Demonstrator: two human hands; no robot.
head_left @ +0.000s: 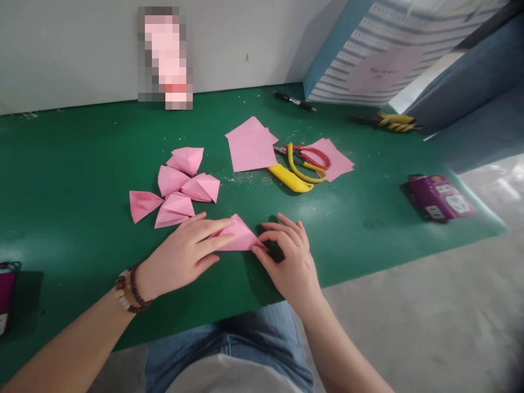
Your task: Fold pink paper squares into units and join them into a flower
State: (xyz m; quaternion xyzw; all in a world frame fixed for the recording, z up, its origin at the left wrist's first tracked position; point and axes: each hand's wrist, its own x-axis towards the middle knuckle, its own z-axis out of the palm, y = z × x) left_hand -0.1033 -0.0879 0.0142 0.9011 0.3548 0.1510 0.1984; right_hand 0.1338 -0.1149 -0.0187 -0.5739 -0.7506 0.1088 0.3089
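A pink sheet of paper (240, 236), folded to a triangle, lies on the green table before me. My left hand (182, 248) rests flat on its left part, fingers stretched out and pressing it down. With thumb and forefinger my right hand (289, 245) pinches the paper's right corner. Just beyond my left hand sits a cluster of several folded pink paper pieces (175, 210). Farther back are flat pink sheets (250, 146), partly covering the blades of red-and-yellow-handled scissors (308, 164). A yellow utility knife (292, 179) lies beside the scissors.
More pink sheets (338, 164) lie under the scissor handles. A black pen (295, 101) and yellow-handled pliers (393, 121) are at the back, near a blue-and-white box (360, 60). A purple box (442, 197) sits near the right edge; another purple object (5, 297) is at far left.
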